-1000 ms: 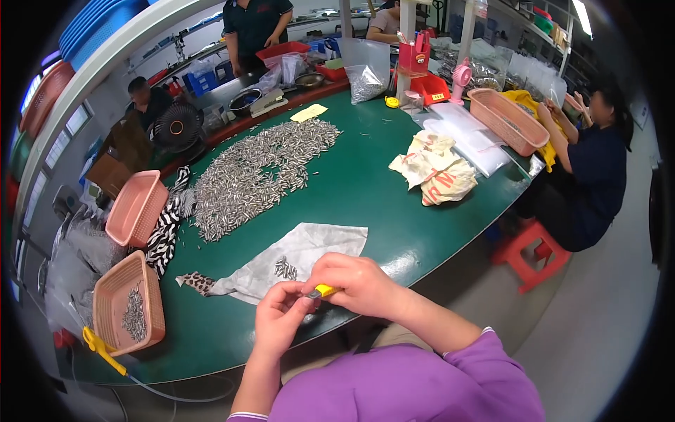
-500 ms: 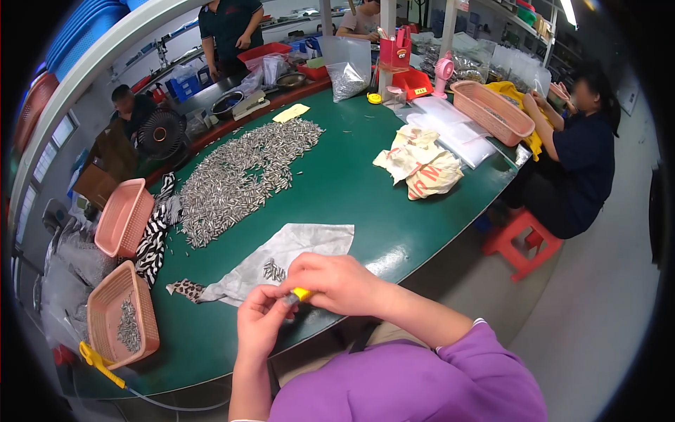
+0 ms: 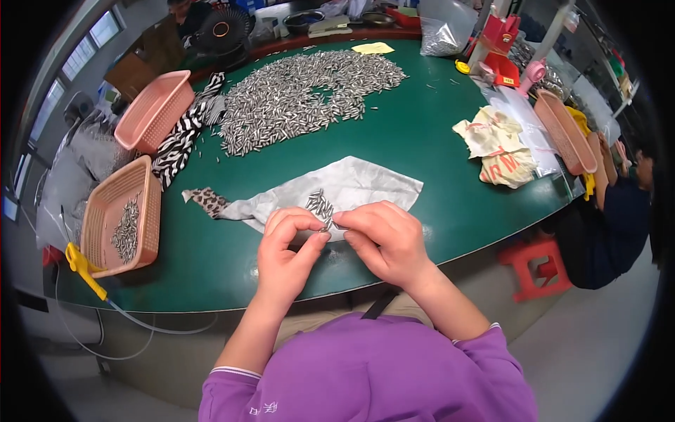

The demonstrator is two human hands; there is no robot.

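1. We are bringing both hands together low over the near edge of the green counter [image 3: 394, 148], right above the grey cloth [image 3: 351, 184] that is lying spread in front of us.
2. Our left hand [image 3: 285, 257] is curling in, its thumb and forefinger pinching toward the right; our right hand [image 3: 383, 235] is meeting it, fingers clenched on a small metal pin [image 3: 325, 228] held between the two hands, though the piece is so small that we are only guessing at its exact shape.
3. A moment ago a yellow part was showing between our fingers; now no yellow is visible there, so it may be covered by the fingers or already let go. We cannot tell which.
4. The small cluster of pins [image 3: 320, 204] on the cloth is sitting just beyond our fingertips, closer to the hands than it was half a second back.
5. Judging from that, we are probably taking up or fitting the next pin from this cluster.
6. The big heap of metal pins [image 3: 302, 95] is lying well away across the counter, and the pink basket [image 3: 119, 218] at our left is holding a few more.
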